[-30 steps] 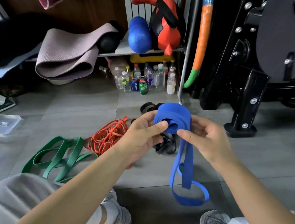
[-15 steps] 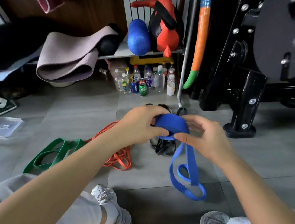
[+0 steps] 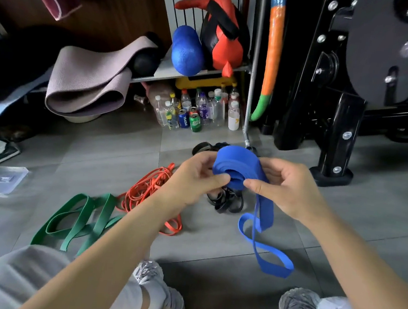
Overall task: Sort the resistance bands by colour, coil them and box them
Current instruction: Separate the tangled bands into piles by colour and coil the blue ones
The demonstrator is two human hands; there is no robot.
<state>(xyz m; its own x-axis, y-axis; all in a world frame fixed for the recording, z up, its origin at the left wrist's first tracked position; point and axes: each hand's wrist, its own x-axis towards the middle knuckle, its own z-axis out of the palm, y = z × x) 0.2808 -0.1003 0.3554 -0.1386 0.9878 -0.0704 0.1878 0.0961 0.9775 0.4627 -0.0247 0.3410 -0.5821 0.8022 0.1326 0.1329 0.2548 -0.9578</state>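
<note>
Grey floor tiles [image 3: 112,144] lie below a metal shelf [image 3: 162,73]. Bottles [image 3: 213,112] stand under the shelf, a black weight machine [image 3: 341,124] to its right, a folded mat [image 3: 86,82] to its left.

A home gym: black weight machine [image 3: 360,70], rolled yoga mat [image 3: 86,85], foam roller [image 3: 186,50].

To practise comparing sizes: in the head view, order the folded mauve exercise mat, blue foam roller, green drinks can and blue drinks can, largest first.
1. folded mauve exercise mat
2. blue foam roller
3. green drinks can, blue drinks can: alike, unranked
</note>
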